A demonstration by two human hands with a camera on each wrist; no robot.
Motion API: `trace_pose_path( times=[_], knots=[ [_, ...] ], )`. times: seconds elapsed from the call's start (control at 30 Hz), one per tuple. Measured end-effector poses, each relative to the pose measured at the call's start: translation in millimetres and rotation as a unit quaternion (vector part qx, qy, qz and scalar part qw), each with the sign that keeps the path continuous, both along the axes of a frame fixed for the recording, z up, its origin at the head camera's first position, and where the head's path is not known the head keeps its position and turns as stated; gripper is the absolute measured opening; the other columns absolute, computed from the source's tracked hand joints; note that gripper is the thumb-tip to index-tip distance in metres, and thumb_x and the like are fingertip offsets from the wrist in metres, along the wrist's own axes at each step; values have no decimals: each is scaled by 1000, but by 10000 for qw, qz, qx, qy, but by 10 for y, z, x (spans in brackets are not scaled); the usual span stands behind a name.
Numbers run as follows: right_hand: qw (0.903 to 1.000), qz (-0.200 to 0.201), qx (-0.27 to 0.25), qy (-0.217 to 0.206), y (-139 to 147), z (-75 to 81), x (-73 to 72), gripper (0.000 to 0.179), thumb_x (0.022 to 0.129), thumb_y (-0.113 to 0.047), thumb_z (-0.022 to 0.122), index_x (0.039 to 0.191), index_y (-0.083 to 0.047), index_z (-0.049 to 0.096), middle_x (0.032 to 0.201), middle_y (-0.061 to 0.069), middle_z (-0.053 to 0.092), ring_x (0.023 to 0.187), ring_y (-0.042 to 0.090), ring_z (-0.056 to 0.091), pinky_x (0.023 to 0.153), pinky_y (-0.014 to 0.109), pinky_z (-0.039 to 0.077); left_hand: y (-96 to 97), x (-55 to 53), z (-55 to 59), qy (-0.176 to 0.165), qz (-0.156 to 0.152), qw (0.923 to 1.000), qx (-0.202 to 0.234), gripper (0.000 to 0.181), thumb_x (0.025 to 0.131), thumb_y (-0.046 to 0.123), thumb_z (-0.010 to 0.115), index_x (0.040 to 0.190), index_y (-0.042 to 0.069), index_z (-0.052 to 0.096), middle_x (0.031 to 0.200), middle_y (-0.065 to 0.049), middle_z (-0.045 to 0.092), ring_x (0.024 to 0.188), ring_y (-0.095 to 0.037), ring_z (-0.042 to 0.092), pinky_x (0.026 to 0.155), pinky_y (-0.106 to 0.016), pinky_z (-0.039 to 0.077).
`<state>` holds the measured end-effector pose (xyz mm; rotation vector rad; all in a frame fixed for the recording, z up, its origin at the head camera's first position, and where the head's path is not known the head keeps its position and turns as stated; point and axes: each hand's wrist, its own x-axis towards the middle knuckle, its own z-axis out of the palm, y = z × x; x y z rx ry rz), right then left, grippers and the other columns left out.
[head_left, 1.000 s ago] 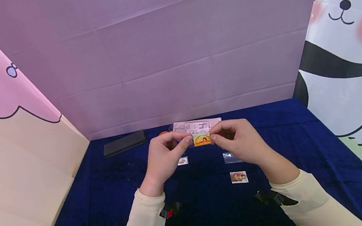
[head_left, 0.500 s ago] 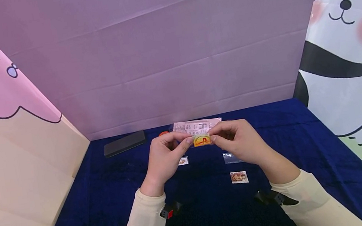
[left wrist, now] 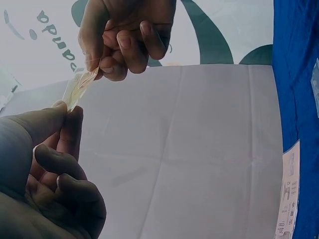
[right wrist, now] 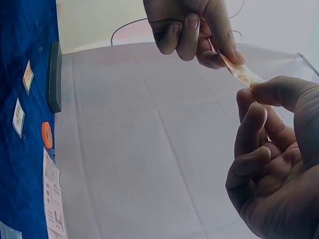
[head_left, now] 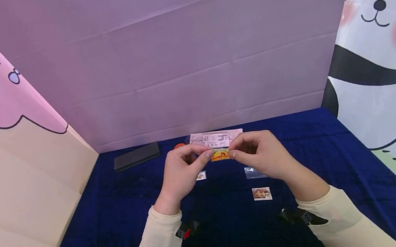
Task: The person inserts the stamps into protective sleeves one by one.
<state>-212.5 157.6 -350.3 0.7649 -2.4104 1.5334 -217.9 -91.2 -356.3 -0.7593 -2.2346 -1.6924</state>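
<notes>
Between my two hands, a small yellow-and-orange stamp is held up in what looks like a clear sleeve. My left hand pinches its left end between thumb and index finger. The right end is pinched the same way by my right hand. In the right wrist view the sleeved stamp spans the short gap between both sets of fingertips, slanted. Beneath the hands on the table lie a picture stamp, partly covered by the left hand, and a clear sleeve beside the right hand.
Another picture stamp lies nearer on the dark blue cloth. Behind the hands is a pink printed packet, with an orange ring-shaped thing beside it. A flat black case lies back left. Fabric walls enclose the table.
The sleeved stamp has tilted, so less of its picture face shows, and its upper edge sits slightly lower. Both hands keep their pinch and have barely shifted.
</notes>
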Motion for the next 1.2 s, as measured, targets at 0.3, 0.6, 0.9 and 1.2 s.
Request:
trace_pose_path(
  times=[0.3, 0.6, 0.9, 1.2],
  knots=[
    [9999, -18, -64, -111, 2, 14, 12, 7, 101, -12, 72, 103, -12, 79, 86, 3, 69, 64, 19, 55, 54, 28, 47, -5, 0, -19, 28, 73, 10000, -13, 9, 97, 19, 78, 100, 12, 82, 79, 0, 65, 56, -18, 43, 49, -26, 34],
    [9997, 55, -246, -17, 16, 32, 17, 14, 105, -12, 64, 109, -10, 78, 91, 3, 74, 69, 22, 60, 59, 29, 51, -2, 7, -12, 148, 122, 9998, 21, 8, 97, 17, 78, 101, 11, 81, 83, -1, 65, 57, -18, 44, 51, -26, 34],
    [9996, 42, -290, -4, 10, 13, 14, 8, 103, -12, 69, 104, -9, 77, 88, 3, 72, 65, 20, 58, 54, 28, 49, -3, -3, -17, 160, 37, 9998, 79, 6, 97, 15, 78, 99, 10, 81, 79, -2, 62, 56, -17, 42, 49, -25, 33],
    [9999, -16, -170, 21, -1, 5, -10, 7, 103, -13, 68, 101, -12, 75, 87, 2, 71, 65, 20, 58, 55, 28, 49, 6, -3, -14, 114, 5, 9999, 54, 7, 98, 15, 76, 99, 9, 79, 78, -2, 58, 55, -18, 41, 48, -25, 32]
  ],
)
